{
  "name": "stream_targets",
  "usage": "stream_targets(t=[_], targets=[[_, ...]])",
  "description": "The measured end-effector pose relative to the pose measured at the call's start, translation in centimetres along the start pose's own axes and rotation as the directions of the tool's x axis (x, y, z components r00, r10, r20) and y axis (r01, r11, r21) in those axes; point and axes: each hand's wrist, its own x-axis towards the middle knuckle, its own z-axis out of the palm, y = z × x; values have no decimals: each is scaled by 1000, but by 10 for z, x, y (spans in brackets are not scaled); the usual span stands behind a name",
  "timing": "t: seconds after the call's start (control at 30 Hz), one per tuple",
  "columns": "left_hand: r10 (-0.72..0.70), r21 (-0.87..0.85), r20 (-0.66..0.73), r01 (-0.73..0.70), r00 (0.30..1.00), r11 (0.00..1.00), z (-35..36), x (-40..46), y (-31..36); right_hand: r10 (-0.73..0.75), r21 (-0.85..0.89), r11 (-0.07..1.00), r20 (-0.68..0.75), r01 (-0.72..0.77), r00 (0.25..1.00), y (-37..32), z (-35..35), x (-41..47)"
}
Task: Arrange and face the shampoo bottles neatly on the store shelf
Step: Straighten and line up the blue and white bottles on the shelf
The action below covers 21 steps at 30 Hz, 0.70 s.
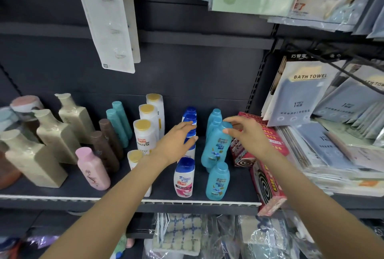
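Note:
On the dark shelf [62, 188] a row of white bottles with blue caps [184, 177] runs front to back at the middle. My left hand [176, 144] curls round one of these bottles partway back in the row. To its right stands a row of turquoise bottles [217, 182]. My right hand [247, 134] pinches the top of a tall turquoise bottle [216, 146] in that row. White bottles with gold caps [144, 134] stand to the left of my left hand.
Further left are teal bottles [118, 123], brown bottles [106, 146], a pink bottle [93, 169] and beige bottles [54, 134]. Red mosquito-coil boxes [268, 184] crowd the shelf's right end. Bath towel packs [299, 96] hang at the right, and white packets [108, 20] hang above.

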Motion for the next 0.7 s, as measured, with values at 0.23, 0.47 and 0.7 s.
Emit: stream_targets(t=[0.23,0.47,0.7], targets=[[-130,-239,-121,98,984,966,-17,5,21,135,534,843,-103,-59,985,-30,-28,-3],[-461,-643,365,577,809,503,-38,-3,34,284,810,584,-141,-54,948,-38,-34,-10],[-378,-945,275,321,884,64,-47,-9,37,327,880,471,-110,-60,939,-42,-33,-12]])
